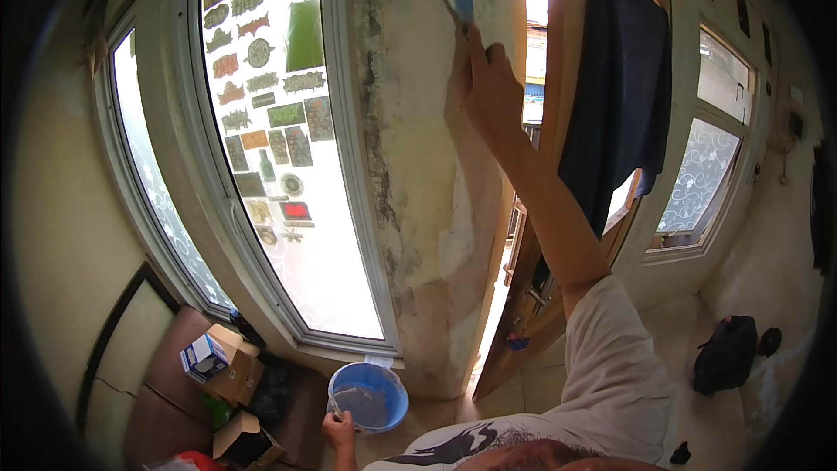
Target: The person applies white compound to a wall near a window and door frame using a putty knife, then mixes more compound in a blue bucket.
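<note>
My right hand (490,92) is raised high against the strip of wall (427,183) between the window and the door. Its fingers are wrapped round a putty knife (464,7) with a blue part, its flat end at the wall's surface. Pale smears and dark, flaking patches mark this wall. Low down, my left hand (338,429) grips the near left rim of a blue bucket (398,399). Inside the bucket lies a greyish paste (362,403).
A tall window (336,296) covered in stickers stands left of the wall strip. To the right is a wooden door (514,358) with a dark cloth (619,78) hanging over it. Cardboard boxes (240,366) sit on a brown sofa (166,401). A black bag (725,356) is at the right.
</note>
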A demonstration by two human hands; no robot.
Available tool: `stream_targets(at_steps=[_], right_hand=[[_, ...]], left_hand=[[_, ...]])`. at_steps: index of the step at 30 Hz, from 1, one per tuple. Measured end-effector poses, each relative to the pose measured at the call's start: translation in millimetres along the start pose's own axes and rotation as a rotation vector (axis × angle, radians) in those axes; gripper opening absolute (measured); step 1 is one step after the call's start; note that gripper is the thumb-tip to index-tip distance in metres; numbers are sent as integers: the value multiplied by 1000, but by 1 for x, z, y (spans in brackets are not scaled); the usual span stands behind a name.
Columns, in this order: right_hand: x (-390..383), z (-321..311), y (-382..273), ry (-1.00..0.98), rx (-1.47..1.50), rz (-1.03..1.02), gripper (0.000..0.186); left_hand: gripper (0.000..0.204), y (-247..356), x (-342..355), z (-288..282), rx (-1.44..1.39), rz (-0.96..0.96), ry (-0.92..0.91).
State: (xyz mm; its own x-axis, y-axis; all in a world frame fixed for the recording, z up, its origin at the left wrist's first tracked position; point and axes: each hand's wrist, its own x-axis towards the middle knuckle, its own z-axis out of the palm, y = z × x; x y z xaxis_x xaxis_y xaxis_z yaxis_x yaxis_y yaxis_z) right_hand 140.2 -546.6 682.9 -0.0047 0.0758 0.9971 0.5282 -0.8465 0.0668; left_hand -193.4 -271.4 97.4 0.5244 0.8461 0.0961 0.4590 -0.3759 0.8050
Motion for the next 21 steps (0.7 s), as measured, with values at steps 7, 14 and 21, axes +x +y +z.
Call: stream_targets(at_steps=[7, 14, 21], right_hand=[[8, -17, 8, 139, 23, -55, 45], [77, 8, 22, 228, -54, -51, 45], [1, -11, 3, -7, 22, 49, 46]], left_hand=[[33, 0, 4, -4, -6, -10, -32], [33, 18, 4, -5, 33, 17, -37], [33, 1, 7, 3, 1, 36, -8]])
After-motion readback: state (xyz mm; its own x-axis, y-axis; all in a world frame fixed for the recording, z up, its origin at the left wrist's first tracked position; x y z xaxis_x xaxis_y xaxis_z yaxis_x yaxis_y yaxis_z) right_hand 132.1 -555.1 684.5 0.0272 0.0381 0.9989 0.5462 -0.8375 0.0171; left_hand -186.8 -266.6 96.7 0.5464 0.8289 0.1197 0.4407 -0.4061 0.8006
